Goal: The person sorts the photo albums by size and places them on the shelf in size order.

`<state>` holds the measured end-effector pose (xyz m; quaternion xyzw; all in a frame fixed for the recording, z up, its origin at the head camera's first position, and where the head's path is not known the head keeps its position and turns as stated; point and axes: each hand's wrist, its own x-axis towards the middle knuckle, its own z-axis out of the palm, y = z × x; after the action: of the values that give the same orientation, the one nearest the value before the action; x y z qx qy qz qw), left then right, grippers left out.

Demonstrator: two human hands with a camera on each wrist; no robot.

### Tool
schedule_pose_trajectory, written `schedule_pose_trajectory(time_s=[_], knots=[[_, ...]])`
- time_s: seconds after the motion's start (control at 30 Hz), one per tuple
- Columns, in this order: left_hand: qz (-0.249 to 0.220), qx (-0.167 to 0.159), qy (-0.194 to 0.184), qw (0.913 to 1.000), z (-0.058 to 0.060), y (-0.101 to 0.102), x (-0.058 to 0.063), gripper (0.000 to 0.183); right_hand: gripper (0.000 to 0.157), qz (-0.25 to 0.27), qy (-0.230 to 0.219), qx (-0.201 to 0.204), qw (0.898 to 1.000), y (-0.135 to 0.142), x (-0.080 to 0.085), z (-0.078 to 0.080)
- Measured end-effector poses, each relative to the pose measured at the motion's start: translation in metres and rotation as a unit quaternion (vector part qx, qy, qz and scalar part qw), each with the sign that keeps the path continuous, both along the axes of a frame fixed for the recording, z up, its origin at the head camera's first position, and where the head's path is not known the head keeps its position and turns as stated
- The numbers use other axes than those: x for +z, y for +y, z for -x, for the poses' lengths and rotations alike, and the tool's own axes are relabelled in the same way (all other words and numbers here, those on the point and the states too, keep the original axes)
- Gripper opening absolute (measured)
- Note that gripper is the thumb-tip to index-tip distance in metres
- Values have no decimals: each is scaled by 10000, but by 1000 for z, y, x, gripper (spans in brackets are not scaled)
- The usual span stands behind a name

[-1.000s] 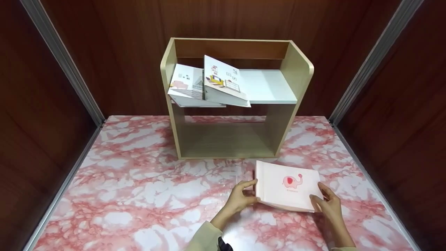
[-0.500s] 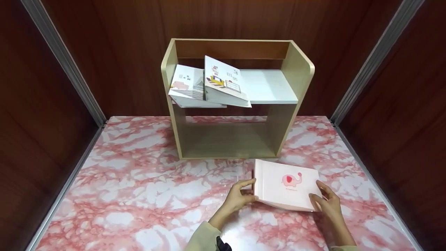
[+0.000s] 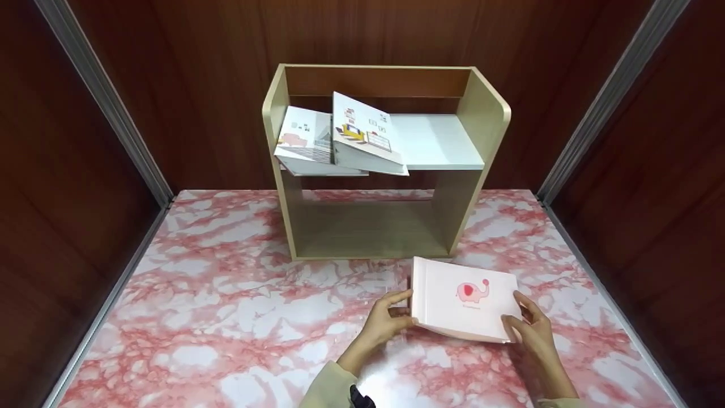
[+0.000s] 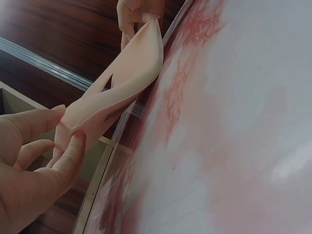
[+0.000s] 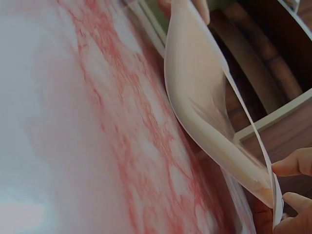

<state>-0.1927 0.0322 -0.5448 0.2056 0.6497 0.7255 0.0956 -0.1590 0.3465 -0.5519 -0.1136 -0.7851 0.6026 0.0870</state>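
Note:
A thin pale-pink booklet (image 3: 442,289) with a pink elephant on its cover is held just in front of the shelf unit, tilted, its far left corner highest in the head view. My left hand (image 3: 382,320) pinches its left edge between thumb and fingers. On the other side, my right hand (image 3: 532,328) pinches the lower right edge, thumb on the cover. From the left wrist, the booklet (image 4: 114,92) shows bowed layers with a gap between them. The right wrist view gives the same booklet (image 5: 200,97) from its other end, its layers parted there too.
A two-tier wooden shelf unit (image 3: 461,212) stands at the back of the pink marbled table (image 3: 226,323). Two thick white books lie on its upper shelf: a left book (image 3: 303,139) and an overlapping right book (image 3: 365,136), both jutting past the front edge. Dark wooden walls enclose the table.
Both hands and the booklet have shifted slightly left and toward the shelf unit. The grip at both ends stays the same, and the books on the shelf have not moved.

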Motion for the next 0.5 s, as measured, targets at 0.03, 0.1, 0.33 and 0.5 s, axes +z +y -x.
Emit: schedule_pose_trajectory(time_s=[0.03,0.1,0.33,0.5], knots=[[-30,2,-3,10000,0,0,0,57,60,-22,18,13,10000,0,0,0],[-126,5,-75,9999,1,0,-1,57,58,-105,70,-60,9999,-2,-1,1],[-342,140,-411,9985,12,5,-23,62,46,296,556,-354,9974,-8,-7,4],[-280,174,-284,9991,12,3,-28,62,46,591,655,-322,9956,-11,-8,5]])
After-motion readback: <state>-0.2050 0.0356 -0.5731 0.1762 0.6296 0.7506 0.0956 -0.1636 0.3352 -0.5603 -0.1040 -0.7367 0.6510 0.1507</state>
